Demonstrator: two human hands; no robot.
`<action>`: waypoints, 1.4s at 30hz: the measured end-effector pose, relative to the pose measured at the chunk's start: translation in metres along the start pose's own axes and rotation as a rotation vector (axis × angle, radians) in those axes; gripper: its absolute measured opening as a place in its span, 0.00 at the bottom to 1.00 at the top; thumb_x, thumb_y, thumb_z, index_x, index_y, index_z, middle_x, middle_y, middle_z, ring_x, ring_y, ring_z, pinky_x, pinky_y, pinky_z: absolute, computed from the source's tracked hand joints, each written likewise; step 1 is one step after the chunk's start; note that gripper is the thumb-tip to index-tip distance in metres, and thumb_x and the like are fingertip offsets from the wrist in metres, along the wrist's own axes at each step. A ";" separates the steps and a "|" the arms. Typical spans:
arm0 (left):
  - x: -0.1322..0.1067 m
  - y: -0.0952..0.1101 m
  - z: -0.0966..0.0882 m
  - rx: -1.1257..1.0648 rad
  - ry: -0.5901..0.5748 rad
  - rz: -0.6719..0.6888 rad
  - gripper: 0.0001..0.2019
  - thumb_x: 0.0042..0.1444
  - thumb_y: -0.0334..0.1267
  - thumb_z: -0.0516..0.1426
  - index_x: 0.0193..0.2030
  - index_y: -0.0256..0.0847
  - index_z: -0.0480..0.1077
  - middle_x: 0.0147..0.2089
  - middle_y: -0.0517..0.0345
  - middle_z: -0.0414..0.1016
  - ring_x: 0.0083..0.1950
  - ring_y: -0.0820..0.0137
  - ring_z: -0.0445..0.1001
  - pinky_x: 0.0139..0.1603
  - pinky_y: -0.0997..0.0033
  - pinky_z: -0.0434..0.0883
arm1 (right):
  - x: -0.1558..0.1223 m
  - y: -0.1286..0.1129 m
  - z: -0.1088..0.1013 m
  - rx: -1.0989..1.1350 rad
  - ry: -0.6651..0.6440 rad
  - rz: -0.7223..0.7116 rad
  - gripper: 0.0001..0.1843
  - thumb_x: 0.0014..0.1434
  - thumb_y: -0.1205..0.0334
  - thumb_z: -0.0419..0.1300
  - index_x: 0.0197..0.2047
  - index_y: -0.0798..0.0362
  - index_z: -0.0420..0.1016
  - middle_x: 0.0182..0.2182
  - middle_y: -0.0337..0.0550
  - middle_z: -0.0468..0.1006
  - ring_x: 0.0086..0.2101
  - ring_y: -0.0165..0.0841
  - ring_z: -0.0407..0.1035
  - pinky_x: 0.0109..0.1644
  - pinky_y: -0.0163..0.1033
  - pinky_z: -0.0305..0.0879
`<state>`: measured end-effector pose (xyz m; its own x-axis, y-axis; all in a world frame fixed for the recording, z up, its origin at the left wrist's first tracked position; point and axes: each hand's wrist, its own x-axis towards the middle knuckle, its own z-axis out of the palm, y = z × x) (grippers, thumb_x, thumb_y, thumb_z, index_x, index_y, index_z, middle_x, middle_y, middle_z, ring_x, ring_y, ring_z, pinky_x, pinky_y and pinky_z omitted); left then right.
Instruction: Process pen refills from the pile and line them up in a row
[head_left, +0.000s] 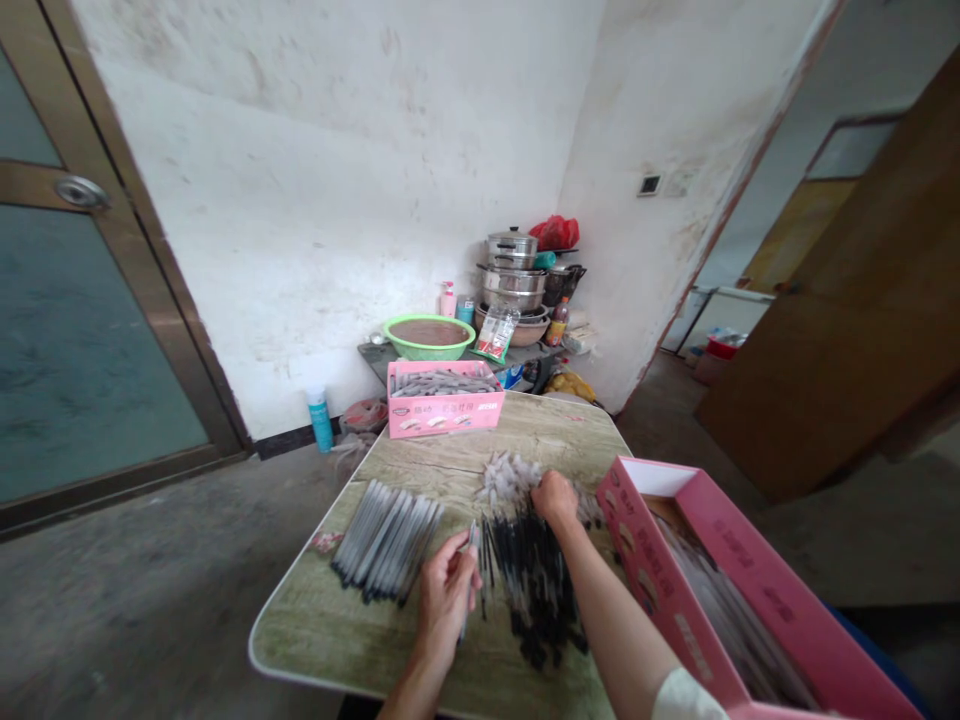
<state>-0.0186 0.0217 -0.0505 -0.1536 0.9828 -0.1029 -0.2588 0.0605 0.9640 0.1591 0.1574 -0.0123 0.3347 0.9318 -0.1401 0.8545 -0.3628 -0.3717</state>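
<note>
My left hand (450,582) is closed around a slim pen-like tube (473,540), held upright over the table's near middle. Farther forward, my right hand (556,497) bends its fingers down at the edge of a heap of small whitish translucent pieces (510,475). Its fingertips are hidden, so what they pinch does not show. Just below that hand lies a pile of thin black sticks (532,560) with dark ends. To the left of my left hand, several clear grey tubes with dark tips (386,540) lie side by side in a row.
A pink box (446,412) full of grey tubes stands at the table's far edge. Another open pink box (675,580) holds long pale pieces at the right. Behind the wood-patterned table (315,630) are a green basin (429,350) and stacked steel pots (514,285).
</note>
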 end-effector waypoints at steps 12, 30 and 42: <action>0.000 0.001 0.001 -0.020 -0.018 0.021 0.27 0.48 0.54 0.60 0.47 0.33 0.72 0.18 0.63 0.67 0.13 0.79 0.59 0.13 0.81 0.55 | -0.023 0.019 -0.027 0.647 -0.196 -0.063 0.14 0.62 0.58 0.57 0.46 0.59 0.71 0.41 0.45 0.76 0.35 0.34 0.73 0.36 0.41 0.72; -0.059 0.034 0.024 -0.114 -0.376 -0.065 0.23 0.52 0.52 0.59 0.44 0.33 0.73 0.21 0.61 0.69 0.14 0.81 0.61 0.13 0.81 0.56 | -0.164 0.046 -0.038 1.523 -0.043 -0.189 0.16 0.46 0.56 0.70 0.33 0.57 0.73 0.24 0.43 0.79 0.24 0.33 0.75 0.28 0.35 0.72; -0.073 0.038 0.028 -0.020 -0.475 -0.063 0.24 0.55 0.52 0.56 0.49 0.33 0.71 0.22 0.60 0.69 0.13 0.82 0.58 0.10 0.83 0.52 | -0.183 0.032 -0.047 1.439 0.035 -0.285 0.14 0.48 0.55 0.68 0.32 0.55 0.71 0.22 0.39 0.77 0.19 0.32 0.70 0.25 0.39 0.71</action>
<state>0.0090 -0.0425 0.0002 0.3151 0.9485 -0.0332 -0.2729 0.1241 0.9540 0.1433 -0.0251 0.0445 0.2536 0.9614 0.1068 -0.2256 0.1662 -0.9599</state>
